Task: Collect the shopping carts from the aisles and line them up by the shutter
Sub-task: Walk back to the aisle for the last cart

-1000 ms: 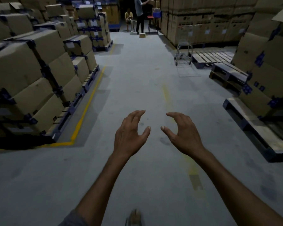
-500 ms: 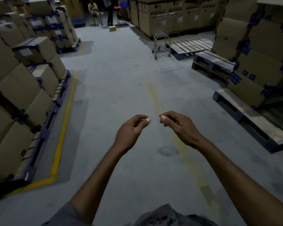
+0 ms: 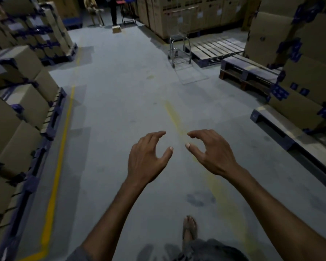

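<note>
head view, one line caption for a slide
Empty left hand and right hand held out over a warehouse aisle, a shopping cart parked ahead beside a bare pallet.

Pretty much all tan and blue in here. The cardboard boxes (image 3: 26, 102) left of the left hand (image 3: 147, 157) are plain brown with dark blue straps and corner bits, and so is the stack (image 3: 309, 72) out past the right hand (image 3: 213, 153). The floor (image 3: 120, 110) is flat grey. A bright yellow line (image 3: 57, 166) runs left of the left hand, and there's a worn, faded yellow stripe (image 3: 174, 117) just ahead of both hands. Well ahead of the right hand, the cart (image 3: 179, 53) is bare silver wire beside a pale wood pallet (image 3: 215, 48).
</note>
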Available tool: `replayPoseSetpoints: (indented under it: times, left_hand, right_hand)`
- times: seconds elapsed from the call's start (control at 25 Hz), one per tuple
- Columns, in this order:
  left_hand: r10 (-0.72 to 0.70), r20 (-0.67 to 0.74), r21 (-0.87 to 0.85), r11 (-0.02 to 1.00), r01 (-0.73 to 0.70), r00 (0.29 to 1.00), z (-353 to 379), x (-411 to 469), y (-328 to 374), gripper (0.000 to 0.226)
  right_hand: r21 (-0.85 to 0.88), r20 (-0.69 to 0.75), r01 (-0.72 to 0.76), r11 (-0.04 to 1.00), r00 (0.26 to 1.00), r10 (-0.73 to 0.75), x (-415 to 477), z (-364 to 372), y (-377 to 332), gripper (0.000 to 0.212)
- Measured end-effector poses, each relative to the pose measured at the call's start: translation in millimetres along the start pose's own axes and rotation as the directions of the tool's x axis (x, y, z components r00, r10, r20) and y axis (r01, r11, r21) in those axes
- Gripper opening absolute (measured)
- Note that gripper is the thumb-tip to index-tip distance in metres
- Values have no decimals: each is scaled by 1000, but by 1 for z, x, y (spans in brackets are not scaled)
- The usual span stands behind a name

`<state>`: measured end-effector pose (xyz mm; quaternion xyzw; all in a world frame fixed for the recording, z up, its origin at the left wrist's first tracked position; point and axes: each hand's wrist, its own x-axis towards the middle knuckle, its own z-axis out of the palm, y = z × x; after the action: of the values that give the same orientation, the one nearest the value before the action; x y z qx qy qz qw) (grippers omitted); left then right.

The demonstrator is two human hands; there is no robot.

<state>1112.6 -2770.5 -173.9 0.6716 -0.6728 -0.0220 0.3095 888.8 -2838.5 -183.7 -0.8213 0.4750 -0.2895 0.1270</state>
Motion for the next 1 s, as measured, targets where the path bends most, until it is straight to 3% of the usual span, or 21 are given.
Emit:
replayPoseSetpoints:
  times: [0.08,0.16,0.24,0.36,0.52,0.64,0.76,0.88,1.0]
  left_hand:
    - [-107,56,-146,983,114,993,11,58,-17,39]
    - [-190,134,-287,932,221,973,20,116,-34,33]
    - [-224,167,-370,888,271,960,27,172,-50,29]
    - [-267,163,-418,853,312,950,35,251,-75,26]
    - [-238,139,-451,849,275,961,39,354,-108,33]
    - [-135,77,-471,868,155,988,49,428,-139,29]
    - [-31,17,-313,949,35,999,68,510,-183,22]
    - [95,-11,-78,992,-96,995,88,593,-227,24]
    - [168,16,59,984,-169,986,112,677,-259,27]
  right_hand:
    - [293,87,-60,954,996,36,60,9,14,35]
    - [543,155,-72,836,988,-16,117,8,16,28]
    - [644,176,-46,764,980,-90,173,3,17,27]
    - [673,171,-27,739,978,-121,257,7,29,27]
    - [635,173,-60,770,983,-67,362,51,67,31]
    - [581,180,-93,808,983,-17,440,98,98,33]
    - [471,150,-105,876,988,37,523,135,119,30]
    - [214,77,-61,975,996,46,606,152,132,35]
    - [-47,-65,21,999,998,-24,681,153,144,34]
